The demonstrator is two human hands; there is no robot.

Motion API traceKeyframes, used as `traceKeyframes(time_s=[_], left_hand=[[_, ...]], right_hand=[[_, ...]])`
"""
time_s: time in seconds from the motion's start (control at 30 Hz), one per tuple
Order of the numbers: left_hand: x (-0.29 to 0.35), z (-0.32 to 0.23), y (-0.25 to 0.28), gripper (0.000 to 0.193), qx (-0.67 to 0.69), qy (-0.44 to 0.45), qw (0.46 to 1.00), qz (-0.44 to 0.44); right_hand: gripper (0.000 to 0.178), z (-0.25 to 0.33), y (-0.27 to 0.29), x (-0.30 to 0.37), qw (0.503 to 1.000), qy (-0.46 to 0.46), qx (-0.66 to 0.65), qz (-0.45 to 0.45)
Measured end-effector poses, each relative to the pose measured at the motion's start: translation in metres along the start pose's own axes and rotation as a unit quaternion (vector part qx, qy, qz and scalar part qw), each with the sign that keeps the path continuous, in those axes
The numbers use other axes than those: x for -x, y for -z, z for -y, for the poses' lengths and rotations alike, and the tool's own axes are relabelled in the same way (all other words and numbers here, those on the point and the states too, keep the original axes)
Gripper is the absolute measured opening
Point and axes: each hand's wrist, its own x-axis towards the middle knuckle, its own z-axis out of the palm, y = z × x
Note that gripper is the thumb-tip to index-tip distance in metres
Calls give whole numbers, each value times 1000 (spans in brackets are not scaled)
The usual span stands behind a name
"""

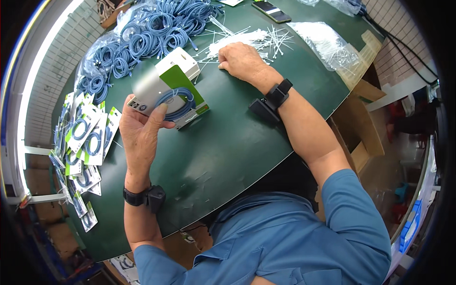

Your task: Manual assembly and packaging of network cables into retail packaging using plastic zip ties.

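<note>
Blue coil gripped on card, left hand; right hand at ties, grip unclear. Left pile carded; far coils aren't.

Coiled cable (blue) against card.

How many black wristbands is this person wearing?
2. One wristband is on the wrist of the left hand, which holds a cable card; the other is on the wrist of the right hand. No others show.
</note>
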Motion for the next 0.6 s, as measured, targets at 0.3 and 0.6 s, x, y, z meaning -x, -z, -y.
traceKeyframes(time_s=[0.3,0.6], left_hand=[[1,1,1,30,-12,2,1000,6],[1,-6,-6,32,26,19,999,14]], right_hand=[[19,6,-9,-3,999,16,33,31],[16,15,0,5,995,6,90,31]])
